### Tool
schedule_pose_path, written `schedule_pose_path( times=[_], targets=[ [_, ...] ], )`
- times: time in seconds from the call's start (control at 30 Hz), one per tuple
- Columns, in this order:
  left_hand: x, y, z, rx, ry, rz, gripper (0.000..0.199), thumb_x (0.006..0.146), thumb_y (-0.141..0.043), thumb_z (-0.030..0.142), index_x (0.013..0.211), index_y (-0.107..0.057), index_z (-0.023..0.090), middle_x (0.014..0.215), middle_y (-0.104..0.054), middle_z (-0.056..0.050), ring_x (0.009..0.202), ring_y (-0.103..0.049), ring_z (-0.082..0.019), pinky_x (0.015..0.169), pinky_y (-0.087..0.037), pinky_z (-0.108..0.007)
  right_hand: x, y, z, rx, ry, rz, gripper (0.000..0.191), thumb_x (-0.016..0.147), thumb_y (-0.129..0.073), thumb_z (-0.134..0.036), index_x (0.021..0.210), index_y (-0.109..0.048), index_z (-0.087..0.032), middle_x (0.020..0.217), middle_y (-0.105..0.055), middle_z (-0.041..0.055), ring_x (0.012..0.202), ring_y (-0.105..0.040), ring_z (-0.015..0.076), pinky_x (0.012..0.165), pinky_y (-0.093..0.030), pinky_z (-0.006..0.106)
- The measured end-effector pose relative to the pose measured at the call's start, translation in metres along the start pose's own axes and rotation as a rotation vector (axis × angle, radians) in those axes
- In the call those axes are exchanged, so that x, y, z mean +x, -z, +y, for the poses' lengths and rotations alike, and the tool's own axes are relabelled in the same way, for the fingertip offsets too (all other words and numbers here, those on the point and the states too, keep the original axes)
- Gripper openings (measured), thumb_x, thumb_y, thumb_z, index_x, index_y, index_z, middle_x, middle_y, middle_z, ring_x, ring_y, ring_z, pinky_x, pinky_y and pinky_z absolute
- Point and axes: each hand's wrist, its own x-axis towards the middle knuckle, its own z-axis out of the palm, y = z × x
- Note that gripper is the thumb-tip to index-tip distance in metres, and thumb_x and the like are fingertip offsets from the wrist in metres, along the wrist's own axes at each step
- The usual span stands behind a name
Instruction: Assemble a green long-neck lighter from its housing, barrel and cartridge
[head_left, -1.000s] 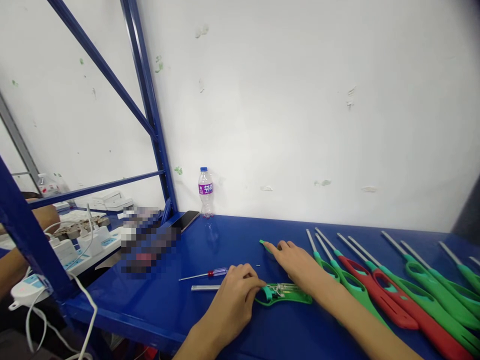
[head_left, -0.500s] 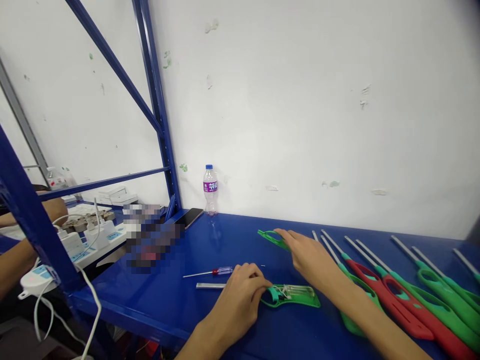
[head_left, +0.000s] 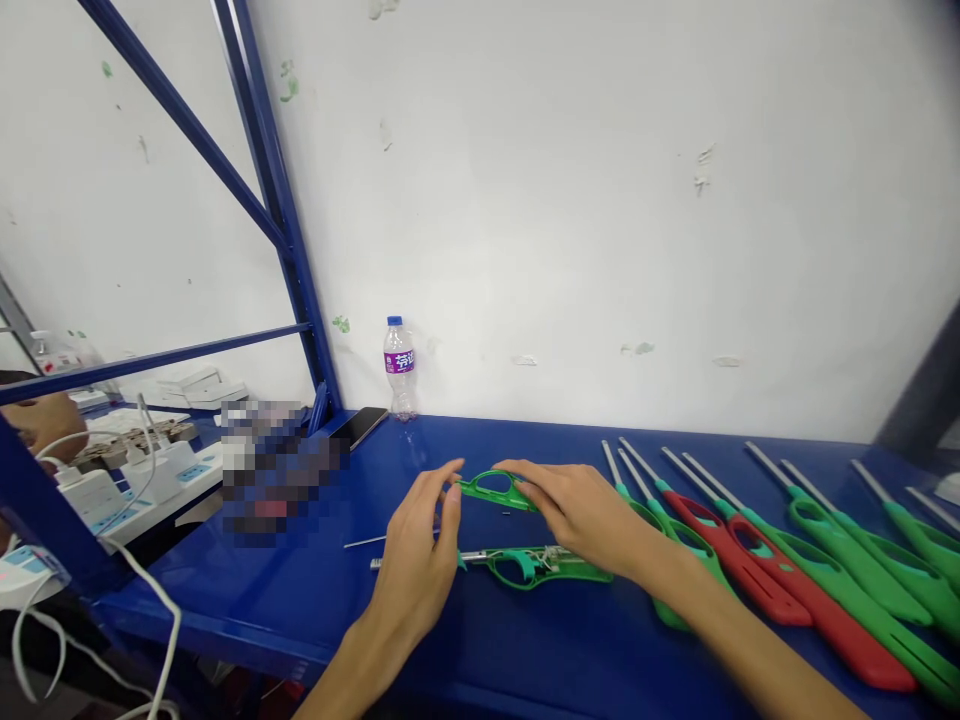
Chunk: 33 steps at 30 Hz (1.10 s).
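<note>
My right hand (head_left: 592,510) is closed on a green lighter casing half (head_left: 491,488) with a loop-shaped opening, held above the table. At the casing's left end is my left hand (head_left: 424,530), thumb and fingers apart; whether it touches the casing I cannot tell. Below both hands lies an opened long-nosed lighter (head_left: 577,568), its inner parts and teal trigger showing and its metal tube pointing left. A screwdriver (head_left: 365,541) lies behind my left hand, its handle mostly hidden. A tiny dark piece (head_left: 506,514) rests on the table just behind the opened lighter.
Several red and green long-nosed lighters (head_left: 817,610) lie in a row at right. A plastic bottle (head_left: 400,370) and a phone (head_left: 360,428) stand and lie at the back left. Beyond the blue rack post (head_left: 281,200) are power strips (head_left: 150,490), white cables and another person's arm.
My left hand has let go of the opened lighter and risen to the casing half. My right hand has brought the casing half left and lower. The view has shifted right.
</note>
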Motion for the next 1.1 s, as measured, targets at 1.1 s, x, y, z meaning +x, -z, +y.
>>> schedule_pose_path(
  times=[1.1],
  targets=[
    [0.003, 0.014, -0.006, 0.206, -0.096, -0.45, 0.021, 0.095, -0.069, 0.014, 0.109, -0.078, 0.027, 0.103, -0.078, 0.0, 0.098, -0.067, -0.023, 0.089, -0.048, -0.037, -0.001, 0.032, 0.004, 0.305, -0.157, -0.39, 0.043, 0.085, -0.079, -0.062, 0.109, -0.081, -0.026, 0.1, -0.077, 0.0027, 0.091, -0.066, 0.0231, 0.074, -0.044, 0.03]
  ],
)
